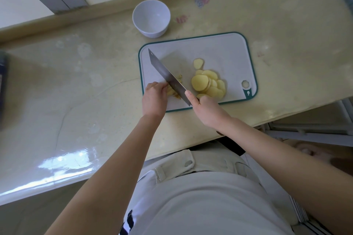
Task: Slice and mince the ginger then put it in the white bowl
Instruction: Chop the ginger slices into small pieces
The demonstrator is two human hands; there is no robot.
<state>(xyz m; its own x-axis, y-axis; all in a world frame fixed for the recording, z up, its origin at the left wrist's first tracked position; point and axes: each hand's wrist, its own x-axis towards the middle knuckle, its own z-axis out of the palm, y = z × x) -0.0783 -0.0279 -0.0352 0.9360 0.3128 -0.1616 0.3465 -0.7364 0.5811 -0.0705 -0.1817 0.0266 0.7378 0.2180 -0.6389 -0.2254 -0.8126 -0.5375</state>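
Right hand (205,108) was wrapped round the cleaver (164,75) handle. Left hand (154,98) held a knobbly pale-yellow ginger chunk (172,92) against the blade on the cutting board (219,49). Smooth round yellow slices (200,82) lay fanned just beside it. White bowl (151,17) sat behind on the table (86,82).

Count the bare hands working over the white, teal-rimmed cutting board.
2. The left hand holds the unsliced ginger chunk at the white, teal-rimmed cutting board's near-left corner; the right hand grips the steel cleaver at the near edge. None hidden.
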